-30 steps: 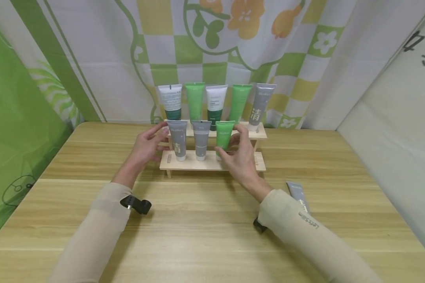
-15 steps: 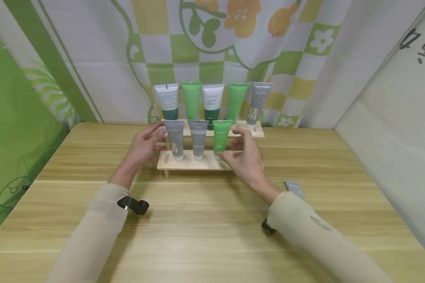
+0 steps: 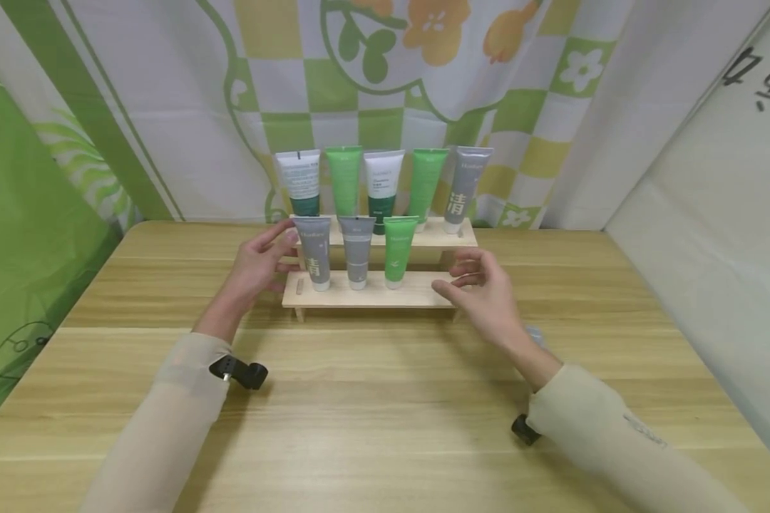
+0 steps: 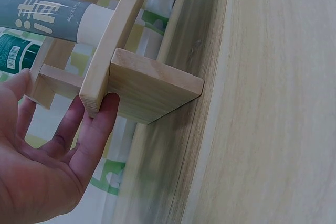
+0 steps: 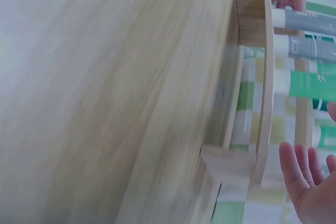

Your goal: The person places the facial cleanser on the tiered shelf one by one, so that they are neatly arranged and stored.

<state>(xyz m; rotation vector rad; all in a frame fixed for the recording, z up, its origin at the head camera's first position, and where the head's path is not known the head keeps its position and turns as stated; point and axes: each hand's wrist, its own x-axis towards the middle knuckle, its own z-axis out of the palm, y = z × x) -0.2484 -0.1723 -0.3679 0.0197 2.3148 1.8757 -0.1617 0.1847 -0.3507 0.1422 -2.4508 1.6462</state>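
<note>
A two-tier wooden rack holds cosmetic tubes standing on their caps. My left hand is at its left end; in the left wrist view, the fingertips touch the lower shelf's end and the thumb is by the upper tier. On the lower tier stand two grey tubes, one at left and one in the middle, plus a green tube. Right of that tube, my right hand holds nothing, its fingers loosely bent near the lower shelf's right end. A grey tube lies mostly hidden behind the right wrist.
The upper tier bears several tubes, among them a white-and-green one, a green one and a grey one. A patterned curtain hangs behind the wooden table. A white wall panel flanks it on the right.
My right hand has let go of the green tube and moved right, away from it. The tube stays upright on the lower tier. My left hand keeps its place at the rack.
</note>
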